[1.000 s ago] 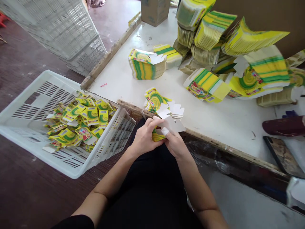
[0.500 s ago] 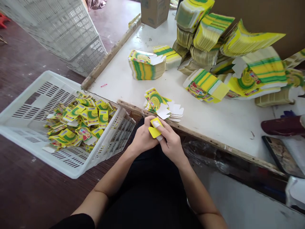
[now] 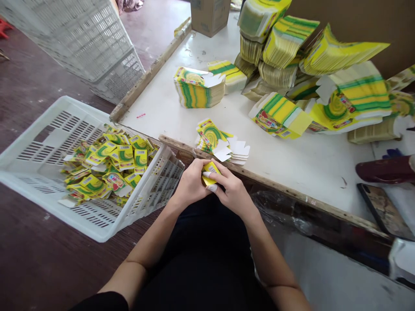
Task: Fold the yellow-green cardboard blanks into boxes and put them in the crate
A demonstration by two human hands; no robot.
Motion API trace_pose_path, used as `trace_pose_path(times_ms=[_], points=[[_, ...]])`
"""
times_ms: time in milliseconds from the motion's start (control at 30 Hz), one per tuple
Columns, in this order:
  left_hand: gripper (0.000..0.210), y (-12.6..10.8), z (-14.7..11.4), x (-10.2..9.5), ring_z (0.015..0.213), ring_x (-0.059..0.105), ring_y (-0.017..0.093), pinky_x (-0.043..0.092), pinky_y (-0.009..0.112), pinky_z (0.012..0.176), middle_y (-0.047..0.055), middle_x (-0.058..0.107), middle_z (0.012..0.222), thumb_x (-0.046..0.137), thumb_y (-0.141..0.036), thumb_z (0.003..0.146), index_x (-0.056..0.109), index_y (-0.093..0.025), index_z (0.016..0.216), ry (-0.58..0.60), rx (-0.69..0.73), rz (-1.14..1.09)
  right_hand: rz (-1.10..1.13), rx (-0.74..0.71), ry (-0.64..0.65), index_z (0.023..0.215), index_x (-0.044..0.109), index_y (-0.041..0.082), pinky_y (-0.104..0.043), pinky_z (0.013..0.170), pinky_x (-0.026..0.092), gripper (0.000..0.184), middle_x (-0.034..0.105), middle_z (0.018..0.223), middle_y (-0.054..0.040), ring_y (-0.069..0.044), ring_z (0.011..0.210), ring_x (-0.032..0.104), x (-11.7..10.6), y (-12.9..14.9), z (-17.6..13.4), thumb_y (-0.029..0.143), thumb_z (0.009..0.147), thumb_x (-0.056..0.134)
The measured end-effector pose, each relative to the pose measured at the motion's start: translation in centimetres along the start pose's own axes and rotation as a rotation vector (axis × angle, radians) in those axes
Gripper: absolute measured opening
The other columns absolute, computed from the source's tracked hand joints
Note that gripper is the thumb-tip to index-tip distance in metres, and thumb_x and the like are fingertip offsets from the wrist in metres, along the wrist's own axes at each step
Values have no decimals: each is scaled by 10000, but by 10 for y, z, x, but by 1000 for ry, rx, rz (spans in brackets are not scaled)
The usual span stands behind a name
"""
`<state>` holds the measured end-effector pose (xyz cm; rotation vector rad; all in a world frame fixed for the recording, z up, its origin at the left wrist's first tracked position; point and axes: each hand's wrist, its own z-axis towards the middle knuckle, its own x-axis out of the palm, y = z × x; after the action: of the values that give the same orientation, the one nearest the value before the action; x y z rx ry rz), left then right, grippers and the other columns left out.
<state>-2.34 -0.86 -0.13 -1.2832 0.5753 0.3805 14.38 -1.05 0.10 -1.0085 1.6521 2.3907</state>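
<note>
Hands meet just below the near edge of the table [image 3: 201,119], over your lap. Your left hand [image 3: 189,185] and your right hand [image 3: 233,194] both grip one small yellow carton [image 3: 210,171], which sits between the fingertips of the two hands. Left-hand fingers are curled around the carton's left side; right-hand fingers [image 3: 212,176] are bent over its top and right side, with pale tape or covers visible on the tips. Neither hand is spread; both are closed on the carton. How far the carton is folded cannot be read from this view.

Just beyond your hands, on the table's near edge, lies a short stack of flat carton blanks [image 3: 220,142], yellow and green print facing up with white flaps to the right. It is near the held carton, but not touching it.

To your left, a white slatted plastic crate [image 3: 39,129] rests tilted on the dark floor and holds a loose heap of folded cartons [image 3: 110,166]. A second white crate [image 3: 81,39] stands farther back.

Farther across the table stand a taller stack of blanks [image 3: 196,88] and a large, disordered pile of bundled blanks [image 3: 308,69]. A brown cardboard box [image 3: 209,15] sits at the table's far end.
</note>
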Motion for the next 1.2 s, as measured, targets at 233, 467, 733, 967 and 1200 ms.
trace_pose_path(times_ms=[233,467,733,967,1200], points=[[487,-1,2,1,1001,670,232,546,350,874,94,676,1095,642,-153,683,549,-173,1160,39,46,9,11,54,19,1215,672,225,-447,1059,496,338,551,1433,-121,-274,1316,547,1,1,0,182,909,535],[510,0,1,1,990,670,223,546,336,861,96,668,1098,629,-125,672,553,-176,1173,75,46,5,65,72,-1,1121,692,199,-422,992,524,267,614,1323,-142,-264,1184,630,2,3,3,206,883,570],[493,-2,1,4,946,668,212,551,324,827,70,672,1048,658,-163,671,567,-197,1154,80,59,-18,56,42,24,932,685,218,-416,937,543,139,655,1224,-110,-251,1116,652,-8,2,1,175,861,575],[511,-3,4,1,1000,669,224,545,335,876,97,672,1102,643,-155,689,562,-178,1193,90,72,-1,15,44,7,1188,597,225,-445,1001,509,296,590,1331,-138,-271,1239,587,-2,0,-4,195,901,534],[547,-1,4,2,1020,673,227,542,350,896,86,687,1139,653,-147,673,555,-201,1209,96,59,-13,-41,35,20,1108,607,227,-418,919,544,205,616,1243,-127,-264,1107,642,-5,1,-1,231,918,531]])
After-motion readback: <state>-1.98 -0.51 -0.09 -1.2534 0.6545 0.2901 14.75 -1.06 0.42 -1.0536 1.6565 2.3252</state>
